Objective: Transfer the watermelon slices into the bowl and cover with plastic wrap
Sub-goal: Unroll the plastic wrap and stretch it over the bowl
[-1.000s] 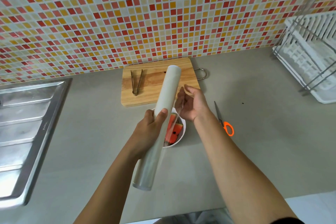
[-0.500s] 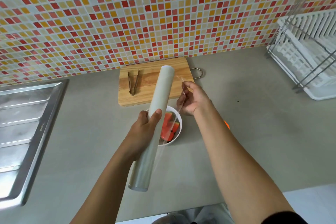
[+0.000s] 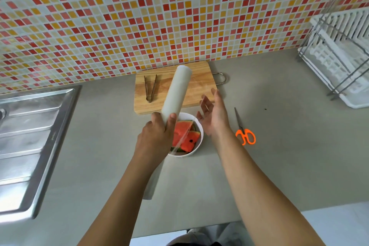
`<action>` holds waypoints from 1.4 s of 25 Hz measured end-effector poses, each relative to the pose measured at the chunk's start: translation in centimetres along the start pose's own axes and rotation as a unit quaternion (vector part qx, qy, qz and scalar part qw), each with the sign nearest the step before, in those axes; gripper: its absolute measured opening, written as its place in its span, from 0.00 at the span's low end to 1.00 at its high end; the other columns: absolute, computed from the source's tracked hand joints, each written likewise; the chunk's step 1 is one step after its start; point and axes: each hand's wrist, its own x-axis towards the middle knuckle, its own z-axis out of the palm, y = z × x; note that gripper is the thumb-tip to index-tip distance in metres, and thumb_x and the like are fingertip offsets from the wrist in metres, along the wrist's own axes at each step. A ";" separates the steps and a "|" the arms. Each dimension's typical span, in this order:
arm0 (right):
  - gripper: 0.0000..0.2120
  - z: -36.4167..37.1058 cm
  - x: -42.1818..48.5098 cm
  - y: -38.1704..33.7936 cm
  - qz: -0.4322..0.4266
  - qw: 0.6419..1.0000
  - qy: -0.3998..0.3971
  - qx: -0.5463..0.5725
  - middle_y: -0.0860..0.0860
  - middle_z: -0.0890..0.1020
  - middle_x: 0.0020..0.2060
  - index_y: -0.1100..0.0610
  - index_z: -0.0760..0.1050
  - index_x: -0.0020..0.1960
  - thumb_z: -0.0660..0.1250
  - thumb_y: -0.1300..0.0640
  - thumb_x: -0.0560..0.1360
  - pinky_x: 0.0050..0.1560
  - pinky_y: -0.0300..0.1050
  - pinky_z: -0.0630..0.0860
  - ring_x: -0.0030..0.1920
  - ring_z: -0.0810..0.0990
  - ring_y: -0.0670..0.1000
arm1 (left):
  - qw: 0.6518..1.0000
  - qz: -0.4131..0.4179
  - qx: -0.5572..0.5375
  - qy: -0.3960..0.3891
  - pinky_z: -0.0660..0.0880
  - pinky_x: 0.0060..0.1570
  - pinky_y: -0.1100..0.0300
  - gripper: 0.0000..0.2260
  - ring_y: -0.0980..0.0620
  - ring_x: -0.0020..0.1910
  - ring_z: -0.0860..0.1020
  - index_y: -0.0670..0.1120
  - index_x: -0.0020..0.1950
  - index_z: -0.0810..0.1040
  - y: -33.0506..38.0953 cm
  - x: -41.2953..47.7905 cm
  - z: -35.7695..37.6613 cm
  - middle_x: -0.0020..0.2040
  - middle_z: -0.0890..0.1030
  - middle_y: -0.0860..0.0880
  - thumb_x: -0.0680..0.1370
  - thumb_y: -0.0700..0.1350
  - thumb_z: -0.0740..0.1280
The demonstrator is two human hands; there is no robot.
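Observation:
A white bowl (image 3: 200,136) on the grey counter holds red watermelon slices (image 3: 182,130) with green rind. My left hand (image 3: 157,136) grips a long roll of plastic wrap (image 3: 175,94), held slanted above the bowl's left side, its far end over the cutting board. A thin sheet of clear film runs from the roll across the bowl to the fingertips of my right hand (image 3: 214,118). That hand hovers just right of the bowl, palm turned left and fingers spread. The roll's near end shows below my left forearm.
A wooden cutting board (image 3: 199,86) with metal tongs (image 3: 150,88) on it lies behind the bowl against the tiled wall. Orange-handled scissors (image 3: 244,134) lie right of the bowl. A steel sink (image 3: 30,136) is at left, a white dish rack (image 3: 343,56) at far right.
My right hand went from pinching the film edge beside the roll to spread fingers further right. The film is drawn out a little over the bowl. The scissors are in view again.

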 end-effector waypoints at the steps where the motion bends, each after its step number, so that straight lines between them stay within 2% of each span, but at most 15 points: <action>1: 0.15 -0.2 -0.4 0.7 0.012 0.999 -0.027 0.019 0.47 0.79 0.45 0.46 0.73 0.56 0.61 0.40 0.74 0.42 0.43 0.70 0.44 0.77 0.45 | 1.000 0.018 0.017 0.005 0.68 0.38 0.52 0.17 0.42 0.38 0.72 0.45 0.48 0.63 0.0 0.2 -0.6 0.42 0.74 0.43 0.79 0.59 0.51; 5: 0.27 0.8 -2.8 4.4 0.088 0.988 -0.123 -0.011 0.53 0.78 0.57 0.51 0.65 0.66 0.56 0.36 0.74 0.55 0.48 0.72 0.53 0.77 0.50 | 0.998 0.045 0.044 0.021 0.67 0.39 0.52 0.17 0.42 0.37 0.71 0.46 0.48 0.62 -0.4 1.2 -2.7 0.42 0.73 0.45 0.79 0.60 0.50; 6: 0.26 1.3 -3.5 5.6 0.102 0.985 -0.134 -0.035 0.53 0.78 0.57 0.52 0.67 0.65 0.55 0.36 0.75 0.56 0.50 0.72 0.53 0.77 0.50 | 0.997 0.049 0.047 0.026 0.67 0.39 0.53 0.16 0.43 0.37 0.70 0.46 0.48 0.62 -0.5 1.5 -3.0 0.42 0.72 0.45 0.79 0.60 0.50; 8: 0.20 2.3 -4.8 7.5 0.092 0.985 -0.124 -0.083 0.51 0.81 0.45 0.53 0.74 0.54 0.54 0.39 0.76 0.49 0.48 0.76 0.46 0.79 0.50 | 0.997 0.041 0.049 0.037 0.68 0.39 0.53 0.17 0.44 0.37 0.72 0.47 0.49 0.63 -0.6 2.0 -3.4 0.42 0.73 0.45 0.79 0.60 0.50; 11: 0.16 2.9 -5.5 8.7 -0.059 0.986 -0.057 -0.144 0.51 0.74 0.29 0.56 0.71 0.39 0.55 0.49 0.79 0.29 0.35 0.73 0.30 0.75 0.47 | 0.998 0.011 0.045 0.042 0.69 0.39 0.54 0.18 0.43 0.39 0.73 0.46 0.50 0.63 -0.7 2.9 -3.2 0.43 0.74 0.45 0.79 0.62 0.52; 14: 0.16 2.5 -4.8 8.2 -0.200 0.927 0.032 -0.316 0.51 0.76 0.33 0.56 0.71 0.41 0.51 0.51 0.80 0.39 0.38 0.69 0.36 0.75 0.48 | 0.997 -0.018 0.057 0.051 0.67 0.38 0.53 0.21 0.43 0.38 0.73 0.45 0.50 0.63 -0.9 3.6 -2.3 0.43 0.74 0.46 0.76 0.64 0.55; 16: 0.17 1.6 -4.2 8.0 -0.224 0.904 0.053 -0.362 0.52 0.77 0.35 0.56 0.70 0.41 0.50 0.51 0.81 0.43 0.43 0.68 0.39 0.75 0.51 | 0.993 -0.042 0.089 0.060 0.71 0.39 0.52 0.26 0.43 0.40 0.75 0.44 0.53 0.67 -0.5 4.1 -1.2 0.44 0.75 0.46 0.74 0.67 0.56; 19: 0.16 0.3 -3.8 7.8 -0.221 0.916 0.066 -0.329 0.50 0.76 0.35 0.54 0.70 0.39 0.50 0.50 0.81 0.44 0.46 0.69 0.40 0.75 0.51 | 0.992 -0.051 0.100 0.054 0.72 0.43 0.52 0.31 0.42 0.45 0.77 0.42 0.56 0.73 0.5 4.8 0.3 0.49 0.78 0.43 0.74 0.69 0.55; 22: 0.19 -0.8 -3.6 6.7 -0.172 0.950 0.047 -0.257 0.49 0.77 0.37 0.52 0.71 0.42 0.49 0.43 0.79 0.46 0.45 0.72 0.43 0.77 0.51 | 0.999 -0.019 0.044 0.018 0.73 0.43 0.53 0.30 0.42 0.44 0.77 0.42 0.51 0.76 1.0 5.2 1.2 0.49 0.80 0.41 0.75 0.68 0.53; 25: 0.23 -1.5 -4.0 6.1 -0.050 0.986 -0.090 -0.130 0.51 0.82 0.43 0.50 0.73 0.51 0.48 0.35 0.76 0.46 0.45 0.76 0.45 0.81 0.49 | 1.000 0.030 -0.008 0.000 0.68 0.42 0.56 0.28 0.43 0.41 0.75 0.41 0.53 0.75 1.8 5.5 0.7 0.49 0.80 0.38 0.76 0.66 0.54; 28: 0.24 -1.8 -5.0 6.9 0.042 0.983 -0.169 -0.060 0.52 0.83 0.50 0.51 0.75 0.56 0.61 0.35 0.69 0.47 0.46 0.77 0.49 0.81 0.49 | 0.997 0.069 -0.023 0.004 0.64 0.45 0.56 0.31 0.42 0.47 0.75 0.39 0.66 0.71 2.4 6.0 -0.2 0.57 0.78 0.35 0.77 0.64 0.54; 30: 0.14 -2.3 -5.4 7.6 0.050 0.974 -0.213 -0.057 0.50 0.83 0.42 0.50 0.77 0.49 0.69 0.43 0.68 0.44 0.44 0.77 0.41 0.82 0.47 | 0.997 0.071 -0.023 0.008 0.65 0.46 0.56 0.31 0.43 0.47 0.74 0.38 0.63 0.72 2.4 6.5 -0.8 0.55 0.77 0.36 0.77 0.65 0.54; 32: 0.03 -2.5 -5.7 8.1 0.029 0.965 -0.243 -0.092 0.47 0.83 0.37 0.52 0.77 0.44 0.66 0.54 0.74 0.46 0.42 0.78 0.38 0.82 0.46 | 0.997 0.073 -0.009 0.007 0.68 0.47 0.54 0.31 0.39 0.51 0.76 0.38 0.59 0.74 2.3 6.9 -1.1 0.56 0.77 0.37 0.77 0.65 0.53; 34: 0.06 -2.6 -5.6 8.5 0.013 0.965 -0.244 -0.099 0.46 0.83 0.33 0.56 0.75 0.41 0.63 0.63 0.76 0.50 0.43 0.77 0.37 0.80 0.45 | 0.997 0.074 0.000 0.005 0.69 0.48 0.53 0.31 0.36 0.53 0.75 0.39 0.60 0.74 2.1 7.1 -1.2 0.61 0.75 0.36 0.77 0.65 0.53; 35: 0.07 -2.5 -5.6 8.5 0.006 0.966 -0.239 -0.095 0.48 0.82 0.32 0.58 0.73 0.40 0.63 0.66 0.75 0.50 0.43 0.77 0.36 0.79 0.46 | 0.997 0.073 -0.001 0.006 0.69 0.47 0.53 0.30 0.36 0.52 0.76 0.39 0.59 0.74 2.1 7.1 -1.3 0.58 0.76 0.37 0.77 0.65 0.54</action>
